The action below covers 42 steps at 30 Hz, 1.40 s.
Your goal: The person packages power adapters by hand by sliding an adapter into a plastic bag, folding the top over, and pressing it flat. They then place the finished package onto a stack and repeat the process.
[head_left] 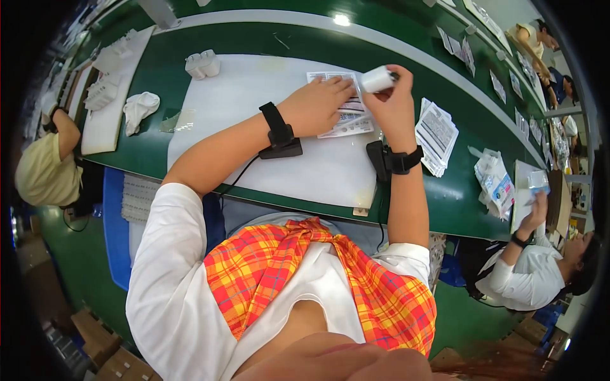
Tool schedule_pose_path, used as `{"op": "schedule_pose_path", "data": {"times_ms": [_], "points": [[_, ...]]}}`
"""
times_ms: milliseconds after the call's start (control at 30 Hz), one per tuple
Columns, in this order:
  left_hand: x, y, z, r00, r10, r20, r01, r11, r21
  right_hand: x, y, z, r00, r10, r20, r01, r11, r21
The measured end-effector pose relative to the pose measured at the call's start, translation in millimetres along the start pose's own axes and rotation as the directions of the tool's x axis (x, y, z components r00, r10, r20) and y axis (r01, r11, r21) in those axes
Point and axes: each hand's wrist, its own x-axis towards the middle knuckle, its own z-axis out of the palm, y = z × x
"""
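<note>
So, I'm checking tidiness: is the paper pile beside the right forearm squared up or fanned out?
Fanned out: the pile shows edges and corners jutting out at different angles.

A factory workshop, this, and you can see it everywhere: a long green bench (254, 39) running right across, one worker (49, 166) off to the left, another (528, 279) to the right, white parts (101, 94) lined up, printed sheets (436, 136) piled, and down on the green floor (454, 327), cardboard boxes (124, 365)!
</note>
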Motion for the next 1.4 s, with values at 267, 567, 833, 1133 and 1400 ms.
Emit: {"op": "schedule_pose_path", "data": {"times_ms": [267, 567, 833, 1133, 1400], "points": [[5.8, -8.7, -4.5, 0.995, -0.061, 0.078, 0.062, 0.998, -0.021, -6.9, 10.0, -0.8, 0.906, -0.416, 0.074, 0.397, 0.775, -0.492], [0.3, -19.6, -2.2, 0.994, -0.106, -0.027, 0.094, 0.954, -0.284, -28.7, -6.8, -30.4, 0.843, -0.363, 0.396, 0.492, 0.819, -0.297], [-4.4, 26.4, -9.8, 0.976, -0.204, -0.074, 0.202, 0.979, -0.024, -28.2, -6.1, -2.1, 0.965, -0.166, 0.205, 0.229, 0.913, -0.338], [6.2, -9.9, -30.6, 0.981, -0.103, -0.162, 0.041, 0.937, -0.347, -17.6, 2.3, -4.0, 0.968, -0.119, 0.222, 0.147, 0.982, -0.116], [5.5, -14.3, -28.0, 0.929, -0.192, -0.315, -0.074, 0.738, -0.670, -14.2, -8.1, -24.7, 0.956, -0.033, 0.293, -0.220, 0.579, 0.785]]}}
